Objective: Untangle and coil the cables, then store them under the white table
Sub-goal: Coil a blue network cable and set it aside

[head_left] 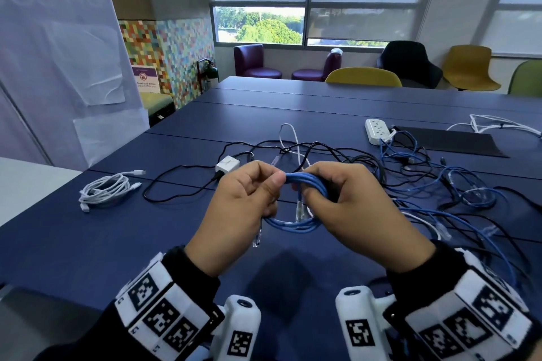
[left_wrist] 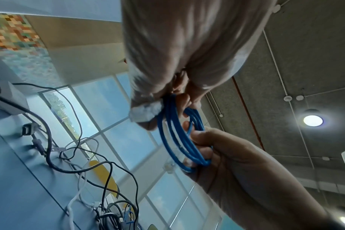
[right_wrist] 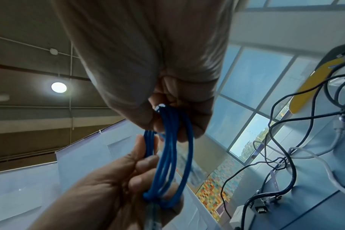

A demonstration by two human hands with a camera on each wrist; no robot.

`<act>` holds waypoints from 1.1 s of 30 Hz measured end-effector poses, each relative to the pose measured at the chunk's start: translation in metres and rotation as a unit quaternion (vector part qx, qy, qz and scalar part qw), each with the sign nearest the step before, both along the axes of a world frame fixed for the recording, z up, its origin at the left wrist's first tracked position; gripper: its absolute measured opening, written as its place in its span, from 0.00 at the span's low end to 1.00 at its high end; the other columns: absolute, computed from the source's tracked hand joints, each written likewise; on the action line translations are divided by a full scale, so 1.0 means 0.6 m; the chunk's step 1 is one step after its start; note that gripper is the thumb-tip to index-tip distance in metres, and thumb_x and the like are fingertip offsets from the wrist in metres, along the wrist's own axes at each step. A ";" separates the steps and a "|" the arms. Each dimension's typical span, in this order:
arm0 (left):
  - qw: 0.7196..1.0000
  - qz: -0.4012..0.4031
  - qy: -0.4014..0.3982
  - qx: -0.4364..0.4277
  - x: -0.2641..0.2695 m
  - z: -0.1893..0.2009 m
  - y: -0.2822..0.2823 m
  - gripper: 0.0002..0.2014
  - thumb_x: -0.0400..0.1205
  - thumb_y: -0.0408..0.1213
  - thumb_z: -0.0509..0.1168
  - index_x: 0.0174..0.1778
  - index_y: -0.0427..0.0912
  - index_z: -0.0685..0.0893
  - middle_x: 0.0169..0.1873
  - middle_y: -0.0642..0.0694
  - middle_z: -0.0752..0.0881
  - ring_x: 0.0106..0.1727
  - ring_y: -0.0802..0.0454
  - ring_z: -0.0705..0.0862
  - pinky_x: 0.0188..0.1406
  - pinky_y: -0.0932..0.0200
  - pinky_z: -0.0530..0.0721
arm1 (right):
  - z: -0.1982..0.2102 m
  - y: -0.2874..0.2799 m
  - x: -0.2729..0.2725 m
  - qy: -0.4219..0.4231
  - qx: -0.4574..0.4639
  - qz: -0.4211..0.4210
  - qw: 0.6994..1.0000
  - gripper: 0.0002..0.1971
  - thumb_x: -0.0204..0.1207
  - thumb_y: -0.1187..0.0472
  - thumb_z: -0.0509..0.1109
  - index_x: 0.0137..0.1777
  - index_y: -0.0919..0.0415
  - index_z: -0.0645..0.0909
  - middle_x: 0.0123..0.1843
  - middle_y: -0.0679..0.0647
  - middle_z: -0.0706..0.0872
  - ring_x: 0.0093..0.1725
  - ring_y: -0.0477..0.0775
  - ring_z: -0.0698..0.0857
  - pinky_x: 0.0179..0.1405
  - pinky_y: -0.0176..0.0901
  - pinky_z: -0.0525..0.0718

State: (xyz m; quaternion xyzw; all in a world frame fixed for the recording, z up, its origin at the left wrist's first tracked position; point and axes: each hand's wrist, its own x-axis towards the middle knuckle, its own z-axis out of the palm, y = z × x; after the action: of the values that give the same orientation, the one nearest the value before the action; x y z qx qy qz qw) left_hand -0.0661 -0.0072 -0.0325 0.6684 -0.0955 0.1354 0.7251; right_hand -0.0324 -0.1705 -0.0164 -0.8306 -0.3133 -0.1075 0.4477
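**A:** What is held in the hands?

**B:** A coiled blue network cable (head_left: 296, 224) is gripped by both hands above the dark blue table (head_left: 88, 243). The top of the coil is pinched by the left hand (head_left: 243, 205), thumb over curled fingers. The same bundle of loops is clasped by the right hand (head_left: 352, 205), with the fingers wrapped round it. Two clear plugs are seen hanging, one inside the loop and one below the left hand.

**A:** What is shown by the wrist views?

**B:** From the left wrist, the blue coil (left_wrist: 179, 140) is seen pinched at the top and held from below by the other hand. The right wrist view shows the same coil (right_wrist: 171, 155), held at both ends.

**A:** What is laid around the hands?

**B:** Just beyond them, black cables (head_left: 181, 182) and a white adapter (head_left: 227, 164) are spread on the table. To the left, a coiled white cable (head_left: 105, 190) is set apart. To the right, loose blue cables (head_left: 457, 184) are tangled near a white power strip (head_left: 378, 130). A white surface (head_left: 29, 182) is seen at the far left.
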 end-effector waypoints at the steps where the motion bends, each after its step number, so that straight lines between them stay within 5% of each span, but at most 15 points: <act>1: 1.000 0.006 -0.002 0.008 0.001 -0.002 -0.001 0.07 0.84 0.31 0.61 0.43 0.32 0.79 0.21 0.57 0.71 0.24 0.57 0.64 0.32 0.55 0.66 | 0.002 -0.001 -0.001 0.012 0.000 0.011 1.000 0.08 0.75 0.66 0.68 0.41 0.53 0.86 0.29 0.49 0.84 0.27 0.46 0.78 0.28 0.45 0.78; 6: 0.998 0.000 0.019 0.060 0.004 -0.010 -0.003 0.14 0.88 0.33 0.55 0.43 0.25 0.75 0.23 0.57 0.67 0.25 0.59 0.62 0.31 0.55 0.63 | 0.012 -0.005 -0.006 0.077 0.002 0.056 0.995 0.11 0.73 0.71 0.68 0.36 0.54 0.84 0.27 0.48 0.81 0.27 0.43 0.75 0.28 0.46 0.77; 13: 0.983 -0.103 0.130 -0.081 -0.007 0.001 -0.009 0.23 0.88 0.39 0.55 0.27 0.47 0.85 0.26 0.50 0.60 0.26 0.56 0.53 0.35 0.54 0.58 | 0.013 -0.012 -0.003 0.162 0.050 0.110 0.979 0.12 0.72 0.76 0.72 0.37 0.58 0.85 0.28 0.49 0.82 0.28 0.46 0.78 0.32 0.41 0.79; 17: 0.981 -0.106 0.131 -0.092 -0.009 0.000 -0.007 0.15 0.88 0.38 0.57 0.38 0.41 0.82 0.27 0.49 0.59 0.25 0.58 0.55 0.29 0.62 0.67 | 0.013 -0.016 0.000 0.186 0.079 0.113 0.973 0.06 0.69 0.71 0.79 0.44 0.66 0.87 0.31 0.53 0.85 0.28 0.50 0.81 0.33 0.42 0.83; 19: 0.986 -0.100 0.113 -0.074 -0.009 -0.002 -0.004 0.05 0.85 0.35 0.63 0.46 0.38 0.78 0.26 0.51 0.66 0.24 0.59 0.60 0.32 0.60 0.64 | 0.013 -0.017 0.002 0.182 0.089 0.105 0.974 0.08 0.66 0.70 0.81 0.45 0.68 0.87 0.32 0.60 0.86 0.28 0.52 0.83 0.34 0.45 0.85; 22: 0.994 -0.090 0.063 -0.005 -0.009 -0.006 0.000 0.10 0.79 0.37 0.66 0.54 0.40 0.80 0.30 0.46 0.74 0.24 0.57 0.65 0.32 0.61 0.68 | 0.012 -0.018 0.005 0.190 0.108 0.107 0.970 0.10 0.63 0.68 0.83 0.43 0.68 0.87 0.34 0.65 0.87 0.29 0.55 0.83 0.35 0.47 0.85; 27: 0.996 -0.014 0.001 0.085 -0.006 -0.012 -0.006 0.04 0.86 0.32 0.61 0.47 0.41 0.81 0.26 0.52 0.77 0.23 0.58 0.68 0.25 0.68 0.73 | 0.001 -0.012 0.007 0.224 0.145 0.114 0.957 0.14 0.60 0.63 0.83 0.41 0.70 0.87 0.31 0.59 0.86 0.29 0.52 0.81 0.32 0.41 0.82; 33: 0.988 0.024 -0.005 0.149 -0.010 -0.011 -0.016 0.08 0.87 0.33 0.58 0.45 0.34 0.78 0.24 0.53 0.74 0.26 0.48 0.68 0.26 0.52 0.72 | -0.006 -0.011 0.005 0.236 0.147 0.116 0.954 0.12 0.61 0.59 0.81 0.39 0.67 0.88 0.27 0.56 0.86 0.27 0.50 0.82 0.31 0.38 0.81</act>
State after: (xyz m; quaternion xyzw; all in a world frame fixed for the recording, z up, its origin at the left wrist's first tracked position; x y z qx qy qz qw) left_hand -0.0720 -0.0167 -0.0394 0.7707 -0.1020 0.1403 0.6132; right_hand -0.0292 -0.1774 -0.0197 -0.7153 -0.2735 0.0992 0.6354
